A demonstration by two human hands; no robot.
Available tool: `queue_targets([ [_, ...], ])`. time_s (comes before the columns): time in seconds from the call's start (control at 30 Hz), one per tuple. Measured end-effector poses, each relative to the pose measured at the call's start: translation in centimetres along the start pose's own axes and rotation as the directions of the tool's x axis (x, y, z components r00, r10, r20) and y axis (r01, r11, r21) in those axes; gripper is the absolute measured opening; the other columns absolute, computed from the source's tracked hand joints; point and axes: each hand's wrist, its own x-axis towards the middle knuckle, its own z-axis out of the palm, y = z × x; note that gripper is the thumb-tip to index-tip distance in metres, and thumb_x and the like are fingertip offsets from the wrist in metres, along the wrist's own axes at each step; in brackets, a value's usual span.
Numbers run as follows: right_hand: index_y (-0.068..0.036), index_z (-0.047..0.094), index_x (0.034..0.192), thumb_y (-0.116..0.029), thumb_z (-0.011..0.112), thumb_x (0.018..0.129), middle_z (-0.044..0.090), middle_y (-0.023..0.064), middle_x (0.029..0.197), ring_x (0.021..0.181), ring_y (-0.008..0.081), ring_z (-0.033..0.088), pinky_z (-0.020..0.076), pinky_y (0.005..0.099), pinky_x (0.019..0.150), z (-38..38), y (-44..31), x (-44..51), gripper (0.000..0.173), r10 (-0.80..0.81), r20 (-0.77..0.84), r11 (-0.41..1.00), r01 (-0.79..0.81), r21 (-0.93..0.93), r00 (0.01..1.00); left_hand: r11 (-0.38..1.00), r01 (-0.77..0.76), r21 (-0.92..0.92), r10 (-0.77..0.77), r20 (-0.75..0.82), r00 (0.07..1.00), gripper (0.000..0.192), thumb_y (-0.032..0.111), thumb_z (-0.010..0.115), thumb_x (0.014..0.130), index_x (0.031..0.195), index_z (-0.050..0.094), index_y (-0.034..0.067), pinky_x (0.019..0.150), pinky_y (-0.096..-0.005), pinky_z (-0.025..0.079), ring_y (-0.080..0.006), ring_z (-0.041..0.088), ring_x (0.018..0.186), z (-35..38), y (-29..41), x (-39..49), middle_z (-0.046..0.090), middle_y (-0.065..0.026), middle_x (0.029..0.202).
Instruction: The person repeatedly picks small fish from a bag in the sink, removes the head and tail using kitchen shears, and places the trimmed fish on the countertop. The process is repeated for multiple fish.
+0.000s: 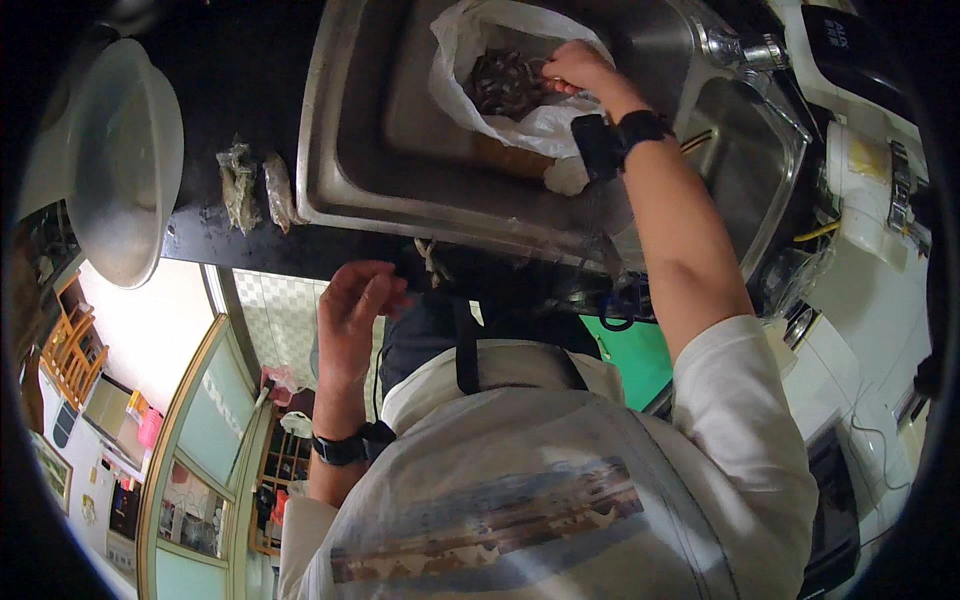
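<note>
A white plastic bag lies open in the left basin of the stainless steel sink. Dark shrimp-like pieces fill its bottom. My right hand reaches into the bag at its right side, fingers curled at the pieces; whether it grips one is hidden. My left hand hovers beside the counter's front edge, fingers bent and apart, with nothing clearly held. Near it, a small pale scrap lies on the dark counter edge. Scissors with dark blue handles lie at the front edge, below my right forearm.
Left of the sink, two crumpled, plastic-wrapped bundles lie on the black counter. A large translucent bowl stands farther left. The faucet rises behind the smaller right basin. A green cabinet door is below the counter.
</note>
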Motion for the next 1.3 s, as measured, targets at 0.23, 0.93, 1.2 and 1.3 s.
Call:
queue_targets([
  [0.23,-0.004,0.069,0.095,-0.029,0.07,0.084,0.067,-0.0013,0.083,0.056,0.0022,0.049,0.0365,0.0181,0.047,-1.3,-1.7,-9.3,0.027,-0.247,0.147,0.819,0.125,0.561,0.958,1.0,-0.023,0.002,0.023,0.058,0.998,0.017,0.01,0.061,0.091,0.105,0.061,0.001,0.064,-0.0243,0.05,-0.0141,0.066,0.074,0.2,1.1,0.5,0.069,-0.0092,0.09],
  [0.93,-0.001,0.068,0.103,-0.017,0.069,0.087,0.063,0.0024,0.065,0.05,0.0071,0.055,0.0396,0.0201,0.043,12.1,-11.3,-30.4,0.022,-0.21,-0.072,0.715,0.203,0.669,0.975,0.963,0.047,-0.265,0.052,0.355,0.933,0.014,0.012,0.067,0.088,0.099,0.066,0.004,0.063,-0.0232,0.052,-0.0117,0.066,0.076,0.9,2.6,0.6,0.069,-0.0045,0.084],
  [1.2,0.001,0.063,0.091,-0.014,0.068,0.085,0.063,0.005,0.069,0.047,0.0089,0.055,0.0411,0.022,0.042,16.2,-10.4,-31.7,0.017,-0.133,-0.137,0.709,0.191,0.679,0.982,0.998,0.007,-0.065,0.019,0.395,0.919,0.014,0.008,0.069,0.085,0.097,0.064,0.003,0.061,-0.022,0.05,-0.0101,0.065,0.075,-0.3,0.5,0.1,0.068,-0.0047,0.083],
  [1.3,0.001,0.063,0.091,-0.013,0.069,0.084,0.064,0.0051,0.072,0.046,0.0087,0.054,0.0405,0.0221,0.043,17.3,-9.3,-32.0,0.017,-0.099,-0.142,0.758,0.167,0.631,0.985,0.997,0.075,0.014,-0.073,0.451,0.889,0.014,0.009,0.069,0.084,0.095,0.063,0.002,0.06,-0.0219,0.05,-0.0111,0.065,0.074,-1.1,-0.3,0.0,0.068,-0.0053,0.084],
])
